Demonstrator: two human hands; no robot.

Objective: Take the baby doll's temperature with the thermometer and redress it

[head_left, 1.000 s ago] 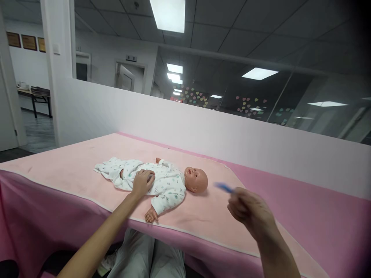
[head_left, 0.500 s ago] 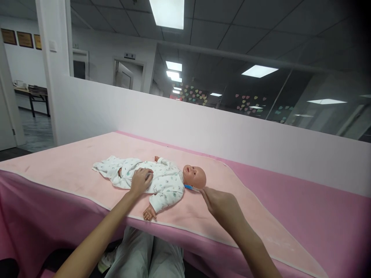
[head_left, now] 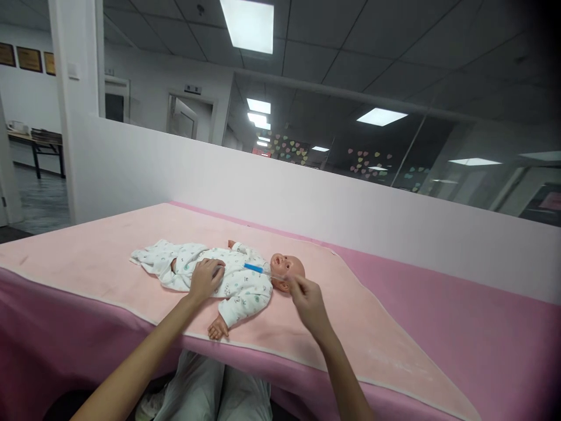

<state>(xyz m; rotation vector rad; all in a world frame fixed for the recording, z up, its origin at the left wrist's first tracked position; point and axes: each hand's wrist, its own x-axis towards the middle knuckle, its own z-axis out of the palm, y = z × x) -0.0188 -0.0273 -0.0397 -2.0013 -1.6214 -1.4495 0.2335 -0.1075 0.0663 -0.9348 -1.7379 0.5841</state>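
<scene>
A baby doll [head_left: 249, 286] in a white patterned outfit lies on its back, its bald head to the right. My left hand [head_left: 207, 279] rests on the doll's belly with fingers curled. A small greyish bit shows by its fingertips, too small to name. My right hand [head_left: 307, 295] is closed in a pinch beside the doll's head. It grips a thin pale stick with a blue end [head_left: 253, 268], held across the doll's neck so that the blue part is over its chest. Whether the blue end touches the outfit I cannot tell.
The doll lies on a light pink mat [head_left: 100, 245] with pale edging, spread over a darker pink table cover [head_left: 421, 275]. Behind the table runs a low white wall [head_left: 210, 169] with glass above it. My legs are under the table's front edge.
My right hand has moved left with the stick, and the blue end has gone from beside the doll's neck to over its chest. My left hand stays on the belly.
</scene>
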